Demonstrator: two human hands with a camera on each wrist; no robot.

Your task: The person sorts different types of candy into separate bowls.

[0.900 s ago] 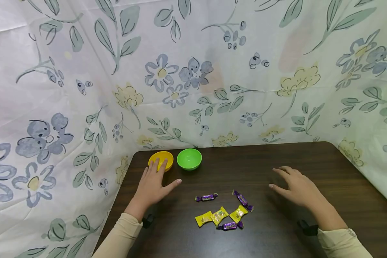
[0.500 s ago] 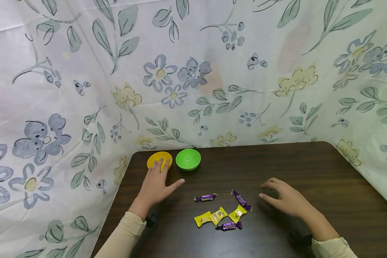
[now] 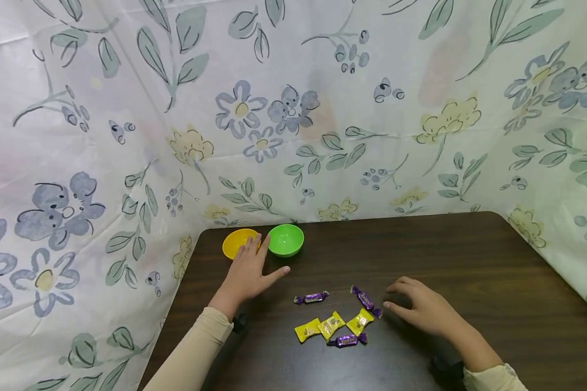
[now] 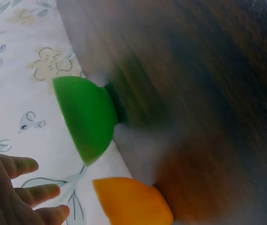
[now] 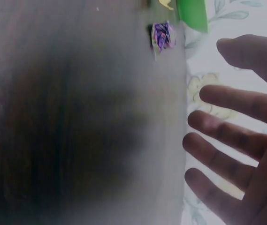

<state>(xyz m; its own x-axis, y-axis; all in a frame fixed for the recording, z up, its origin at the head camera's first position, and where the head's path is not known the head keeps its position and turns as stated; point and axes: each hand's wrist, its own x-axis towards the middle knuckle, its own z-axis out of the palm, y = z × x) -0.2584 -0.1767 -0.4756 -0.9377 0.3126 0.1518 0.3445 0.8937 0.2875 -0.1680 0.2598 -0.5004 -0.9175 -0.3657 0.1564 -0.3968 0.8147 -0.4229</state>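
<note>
In the head view my left hand (image 3: 248,271) is spread near the bowls, its fingertips overlapping the right side of the yellow bowl (image 3: 233,242) and reaching the left edge of the green bowl (image 3: 286,241). The left wrist view has the fingers apart from both the green bowl (image 4: 87,117) and the yellow bowl (image 4: 133,201). Just right of a purple-wrapped candy (image 3: 366,300), my right hand (image 3: 423,307) hovers with relaxed fingers, holding nothing. Another purple candy (image 3: 311,298) lies nearer the bowls. Yellow-wrapped candies (image 3: 331,325) and a third purple candy (image 3: 346,340) lie closer to me.
The dark wooden table (image 3: 469,255) carries both bowls at its far left corner. A floral cloth (image 3: 342,168) hangs behind the table and along its sides. Dark wrist straps show at both sleeves.
My right hand has moved left and toward me, closer to the candies. My left hand has shifted right, from over the yellow bowl toward the green one. The candies have stayed in place.
</note>
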